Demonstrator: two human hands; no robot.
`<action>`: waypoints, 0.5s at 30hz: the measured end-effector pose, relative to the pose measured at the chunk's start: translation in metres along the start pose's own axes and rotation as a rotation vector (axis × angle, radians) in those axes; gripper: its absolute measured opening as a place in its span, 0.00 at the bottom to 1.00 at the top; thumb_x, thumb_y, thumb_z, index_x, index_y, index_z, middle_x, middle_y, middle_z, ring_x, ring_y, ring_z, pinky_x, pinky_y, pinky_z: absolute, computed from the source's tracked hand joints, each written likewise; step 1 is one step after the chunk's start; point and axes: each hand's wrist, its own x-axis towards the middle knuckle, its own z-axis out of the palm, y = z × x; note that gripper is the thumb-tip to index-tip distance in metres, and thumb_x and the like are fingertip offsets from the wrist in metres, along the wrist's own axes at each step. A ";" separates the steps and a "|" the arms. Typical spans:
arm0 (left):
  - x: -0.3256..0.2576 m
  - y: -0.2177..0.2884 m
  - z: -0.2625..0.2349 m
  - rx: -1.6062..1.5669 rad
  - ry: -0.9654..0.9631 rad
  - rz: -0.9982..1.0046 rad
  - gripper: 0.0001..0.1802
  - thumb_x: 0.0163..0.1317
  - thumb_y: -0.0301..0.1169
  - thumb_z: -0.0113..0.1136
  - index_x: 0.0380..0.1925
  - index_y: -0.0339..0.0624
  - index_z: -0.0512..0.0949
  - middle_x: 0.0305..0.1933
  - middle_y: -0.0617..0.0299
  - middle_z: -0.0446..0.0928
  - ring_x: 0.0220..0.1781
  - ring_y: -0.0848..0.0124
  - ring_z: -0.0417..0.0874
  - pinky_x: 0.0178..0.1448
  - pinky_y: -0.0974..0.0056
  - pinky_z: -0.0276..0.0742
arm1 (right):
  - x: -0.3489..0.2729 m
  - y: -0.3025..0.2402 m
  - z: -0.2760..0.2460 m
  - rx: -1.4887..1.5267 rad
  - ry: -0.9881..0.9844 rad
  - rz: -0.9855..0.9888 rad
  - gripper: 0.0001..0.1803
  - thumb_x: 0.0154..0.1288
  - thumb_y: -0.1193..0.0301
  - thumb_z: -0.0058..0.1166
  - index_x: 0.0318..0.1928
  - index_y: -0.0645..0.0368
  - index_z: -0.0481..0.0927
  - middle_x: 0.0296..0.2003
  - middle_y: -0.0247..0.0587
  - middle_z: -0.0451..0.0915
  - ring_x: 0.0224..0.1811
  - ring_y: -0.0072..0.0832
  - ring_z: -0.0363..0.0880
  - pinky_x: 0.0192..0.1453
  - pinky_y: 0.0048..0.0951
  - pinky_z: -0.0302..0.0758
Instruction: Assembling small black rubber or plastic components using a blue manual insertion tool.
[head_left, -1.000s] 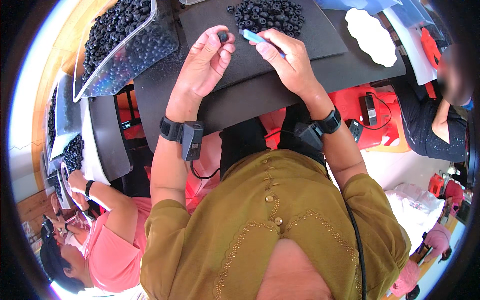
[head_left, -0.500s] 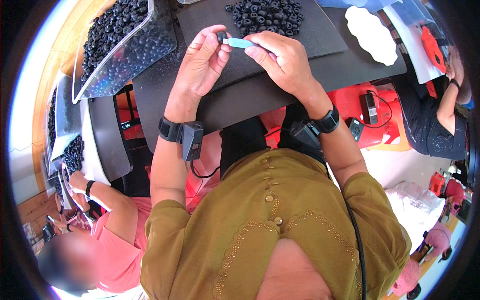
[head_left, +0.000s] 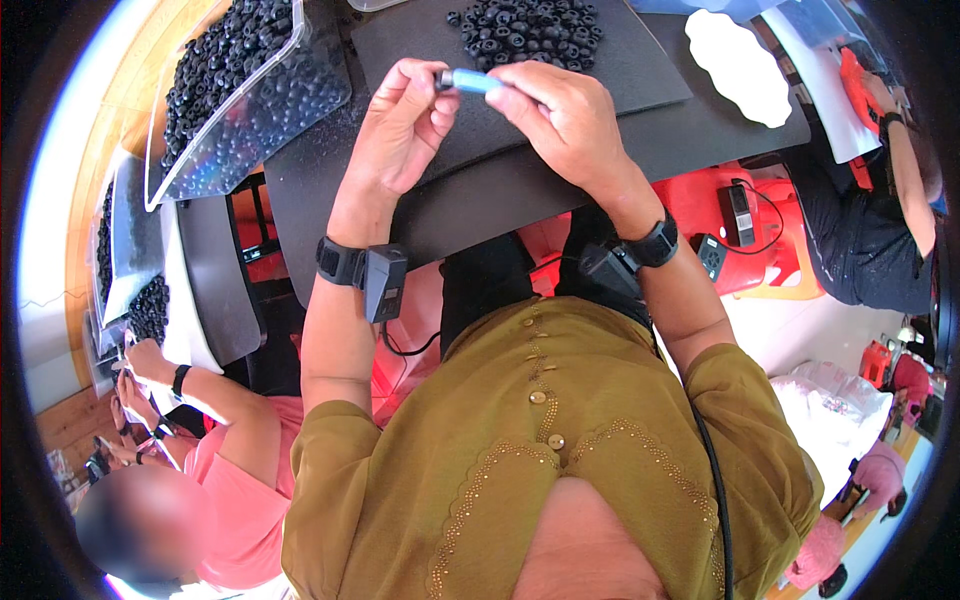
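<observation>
Above the dark table point(head_left: 460, 215), my left hand point(head_left: 403, 130) pinches a small round black part point(head_left: 443, 79) between thumb and fingers. My right hand point(head_left: 572, 118) grips a short tool with a light-blue handle point(head_left: 472, 81), its tip against the black part. Blur and the fingers hide the exact shape of that tip. Just beyond my hands, a pile of small black hollow parts point(head_left: 525, 38) lies on a dark grey mat point(head_left: 645, 65).
A clear bin point(head_left: 228, 150) full of black parts stands at the left. A white scalloped sheet point(head_left: 738, 68) lies on the right. Co-workers sit at both sides; one at the right touches a red object point(head_left: 858, 90). A red stool point(head_left: 700, 205) is below the table.
The tool's pale tip, plainly seen before, is now blurred against the black part, which has turned in my left fingers. The right-hand co-worker's arm has shifted.
</observation>
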 end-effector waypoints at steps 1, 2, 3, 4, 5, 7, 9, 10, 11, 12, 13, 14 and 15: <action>-0.002 -0.002 0.002 0.067 -0.033 -0.053 0.08 0.68 0.33 0.58 0.43 0.41 0.77 0.37 0.64 0.77 0.36 0.76 0.79 0.42 0.74 0.79 | 0.001 0.002 0.002 -0.006 0.043 -0.003 0.11 0.66 0.63 0.56 0.39 0.57 0.83 0.30 0.43 0.82 0.30 0.42 0.81 0.32 0.37 0.75; -0.005 -0.005 0.005 0.133 -0.066 -0.107 0.08 0.68 0.32 0.58 0.43 0.41 0.77 0.37 0.64 0.77 0.36 0.76 0.78 0.42 0.74 0.78 | 0.004 0.007 0.003 -0.007 0.044 0.000 0.11 0.66 0.63 0.56 0.39 0.57 0.83 0.30 0.43 0.82 0.30 0.42 0.81 0.32 0.37 0.75; -0.005 -0.007 0.011 0.133 -0.063 -0.130 0.07 0.69 0.32 0.57 0.43 0.42 0.77 0.37 0.62 0.77 0.36 0.76 0.76 0.43 0.74 0.77 | 0.009 0.013 0.005 0.012 0.075 0.011 0.11 0.66 0.63 0.55 0.39 0.57 0.83 0.30 0.44 0.82 0.30 0.43 0.81 0.32 0.37 0.75; -0.001 -0.004 0.009 0.138 -0.039 -0.081 0.08 0.69 0.33 0.56 0.43 0.42 0.76 0.38 0.62 0.75 0.36 0.76 0.73 0.42 0.76 0.73 | 0.011 0.016 0.005 0.031 0.107 0.023 0.12 0.67 0.63 0.55 0.39 0.58 0.83 0.30 0.44 0.82 0.29 0.43 0.81 0.32 0.37 0.75; 0.003 0.002 0.003 0.145 -0.014 -0.027 0.08 0.70 0.34 0.55 0.43 0.42 0.76 0.39 0.61 0.72 0.36 0.76 0.69 0.40 0.78 0.69 | 0.015 0.007 0.001 0.072 0.129 0.092 0.13 0.67 0.62 0.55 0.40 0.59 0.82 0.29 0.45 0.81 0.29 0.42 0.81 0.32 0.36 0.74; 0.001 0.006 -0.003 0.066 -0.045 -0.004 0.09 0.70 0.33 0.54 0.45 0.42 0.76 0.38 0.61 0.71 0.36 0.76 0.69 0.41 0.78 0.70 | 0.016 0.007 -0.004 0.103 0.122 0.186 0.13 0.68 0.62 0.55 0.40 0.59 0.82 0.29 0.45 0.81 0.29 0.41 0.81 0.32 0.35 0.74; 0.000 0.004 -0.001 -0.021 -0.023 -0.031 0.08 0.71 0.32 0.54 0.43 0.40 0.77 0.39 0.62 0.76 0.37 0.77 0.74 0.42 0.75 0.76 | 0.010 0.009 0.000 0.118 0.116 0.107 0.13 0.67 0.61 0.55 0.40 0.59 0.82 0.29 0.45 0.80 0.29 0.40 0.81 0.31 0.34 0.74; 0.002 0.004 0.000 -0.022 -0.026 -0.031 0.08 0.71 0.32 0.54 0.43 0.40 0.77 0.39 0.62 0.76 0.37 0.77 0.74 0.42 0.75 0.76 | 0.008 0.009 0.001 0.134 0.107 0.029 0.13 0.67 0.61 0.55 0.40 0.59 0.82 0.29 0.45 0.80 0.29 0.40 0.80 0.31 0.34 0.73; 0.002 0.005 0.001 -0.030 -0.039 -0.034 0.08 0.71 0.32 0.54 0.43 0.40 0.77 0.39 0.62 0.76 0.37 0.77 0.74 0.42 0.75 0.76 | 0.003 -0.001 -0.002 0.110 0.051 0.065 0.13 0.67 0.61 0.56 0.40 0.58 0.82 0.29 0.44 0.80 0.29 0.41 0.80 0.32 0.35 0.73; 0.002 0.005 0.001 -0.038 -0.052 -0.037 0.08 0.71 0.32 0.54 0.43 0.40 0.77 0.38 0.63 0.76 0.37 0.77 0.75 0.42 0.75 0.76 | 0.000 -0.004 -0.001 0.105 0.052 0.042 0.12 0.67 0.62 0.56 0.40 0.58 0.82 0.29 0.44 0.80 0.29 0.41 0.80 0.32 0.35 0.74; 0.001 0.004 0.000 -0.038 -0.051 -0.035 0.08 0.71 0.32 0.54 0.43 0.40 0.77 0.38 0.63 0.76 0.37 0.77 0.75 0.42 0.75 0.76 | -0.003 -0.006 0.000 0.100 0.052 0.018 0.12 0.66 0.62 0.56 0.40 0.57 0.82 0.29 0.43 0.80 0.29 0.41 0.80 0.32 0.36 0.74; 0.000 0.004 -0.002 -0.018 -0.039 -0.028 0.10 0.71 0.33 0.54 0.45 0.41 0.76 0.39 0.63 0.74 0.37 0.76 0.73 0.41 0.76 0.75 | -0.005 -0.009 0.000 0.099 0.054 0.018 0.12 0.66 0.62 0.56 0.40 0.57 0.82 0.29 0.43 0.80 0.29 0.41 0.80 0.32 0.36 0.74; 0.000 0.004 -0.003 0.002 -0.029 -0.021 0.11 0.70 0.34 0.53 0.47 0.41 0.76 0.40 0.62 0.73 0.38 0.76 0.71 0.41 0.76 0.73 | -0.005 -0.012 -0.001 0.076 0.030 0.028 0.11 0.66 0.62 0.56 0.40 0.56 0.82 0.29 0.43 0.81 0.29 0.42 0.80 0.32 0.36 0.74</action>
